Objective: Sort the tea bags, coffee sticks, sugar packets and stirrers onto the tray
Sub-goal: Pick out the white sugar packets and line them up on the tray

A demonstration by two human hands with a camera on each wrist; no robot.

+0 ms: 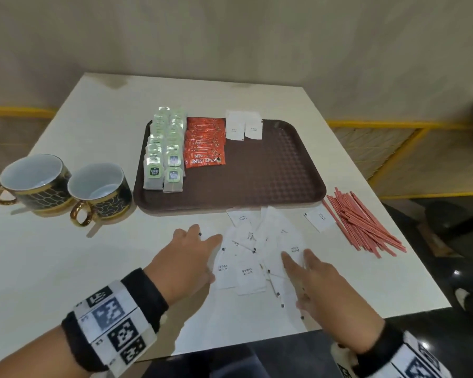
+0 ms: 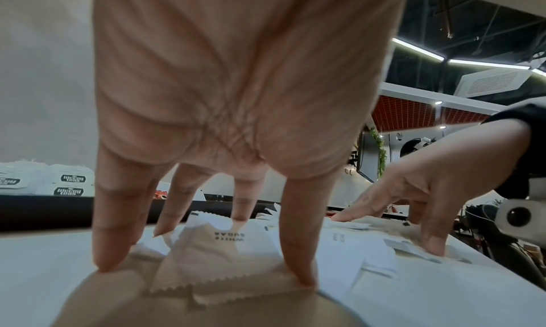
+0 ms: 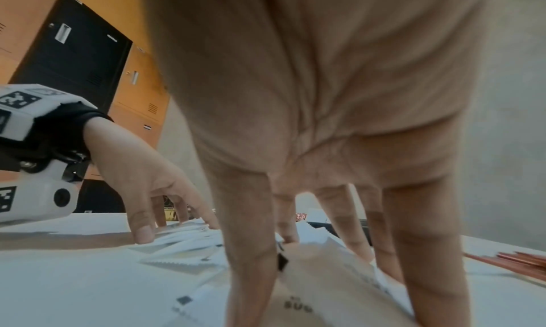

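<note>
A loose pile of white sugar packets (image 1: 251,271) lies on the table in front of the brown tray (image 1: 257,186). My left hand (image 1: 202,246) rests on the pile's left side, its straight, spread fingertips pressing on a packet (image 2: 227,245). My right hand (image 1: 306,266) presses the pile's right side with its fingers spread (image 3: 398,250). On the tray, tea bags (image 1: 164,151) are stacked at the left, orange coffee sticks (image 1: 205,143) lie beside them, and two sugar packets (image 1: 243,126) sit at the back rim. Red stirrers (image 1: 361,222) lie heaped on the table to the right.
Two dark, gold-trimmed cups (image 1: 34,181) (image 1: 99,190) stand left of the tray. A single sugar packet (image 1: 318,218) lies between the pile and the stirrers. The table's front edge (image 1: 230,347) runs just behind my wrists, and its right edge is near the stirrers.
</note>
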